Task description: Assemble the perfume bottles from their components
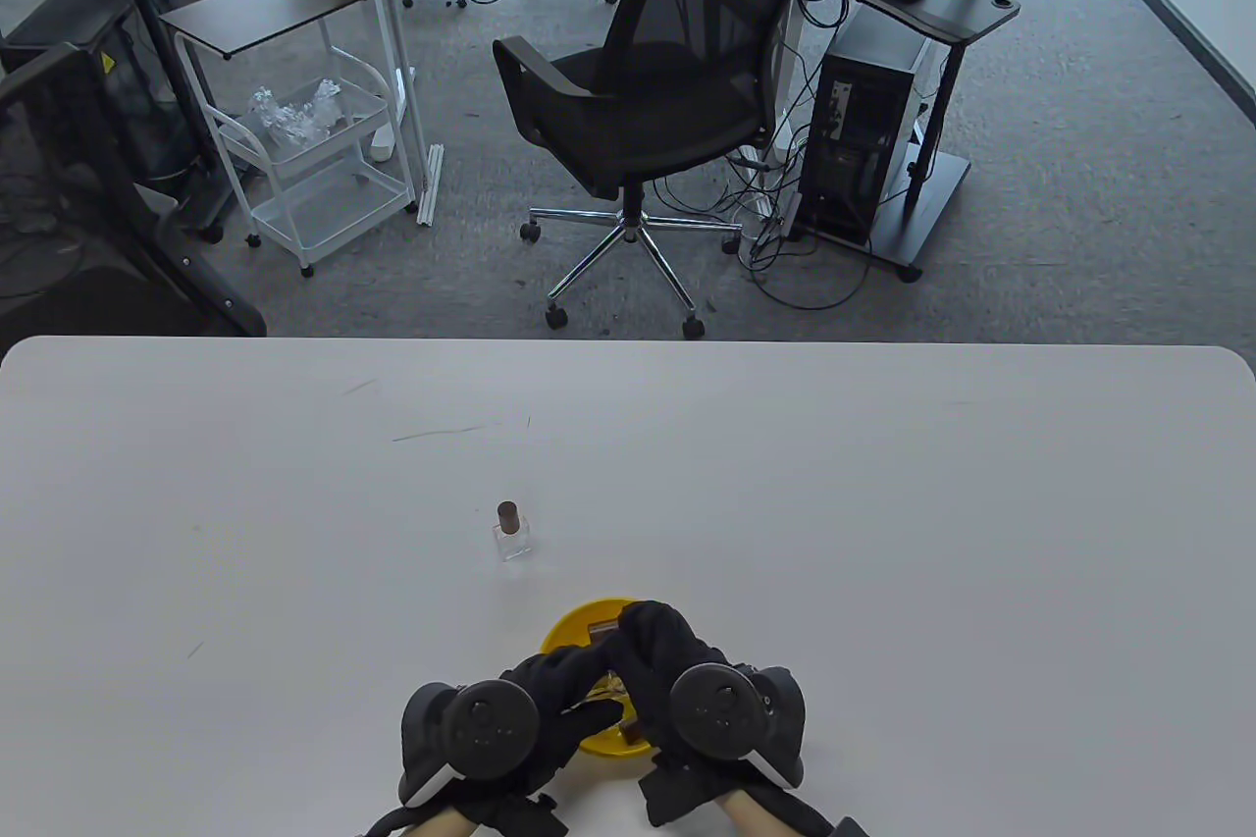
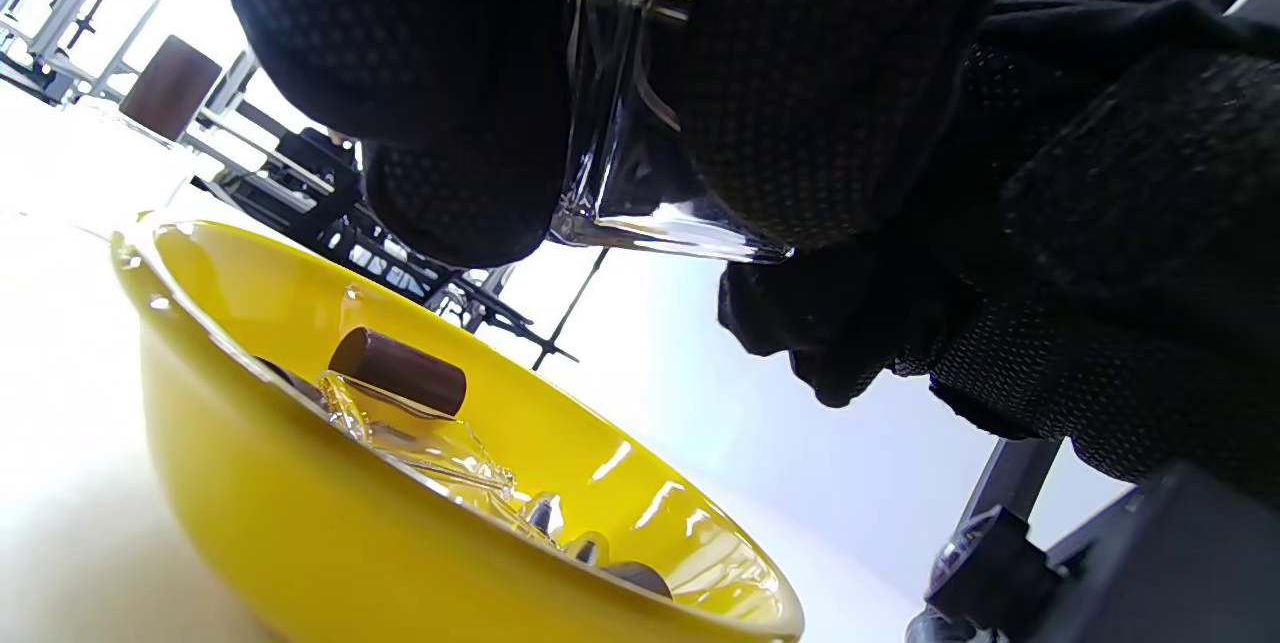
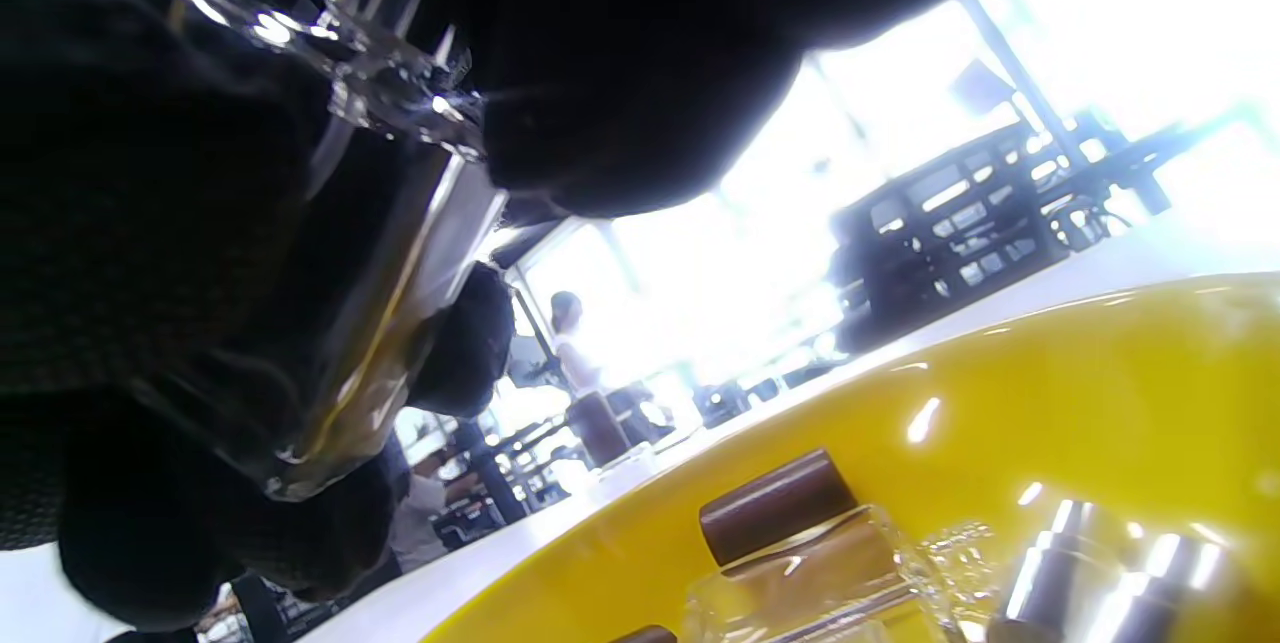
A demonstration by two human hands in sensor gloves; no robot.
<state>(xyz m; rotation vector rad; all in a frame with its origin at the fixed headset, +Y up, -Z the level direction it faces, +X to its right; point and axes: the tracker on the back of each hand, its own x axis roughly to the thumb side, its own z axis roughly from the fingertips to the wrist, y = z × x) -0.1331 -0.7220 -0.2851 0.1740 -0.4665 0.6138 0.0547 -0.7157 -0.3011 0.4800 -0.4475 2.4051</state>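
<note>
Both gloved hands are together over a yellow bowl at the table's near edge. My left hand grips a clear square glass bottle between its fingers, lifted above the bowl. My right hand closes on the same bottle from the other side; the bottle's neck is hidden by the gloves. In the bowl lie a brown cap, clear bottles and silver sprayer parts. An assembled bottle with a brown cap stands upright beyond the bowl.
The white table stretches wide on both sides and ends at a far edge. Past it are a black office chair, a white cart and a computer stand.
</note>
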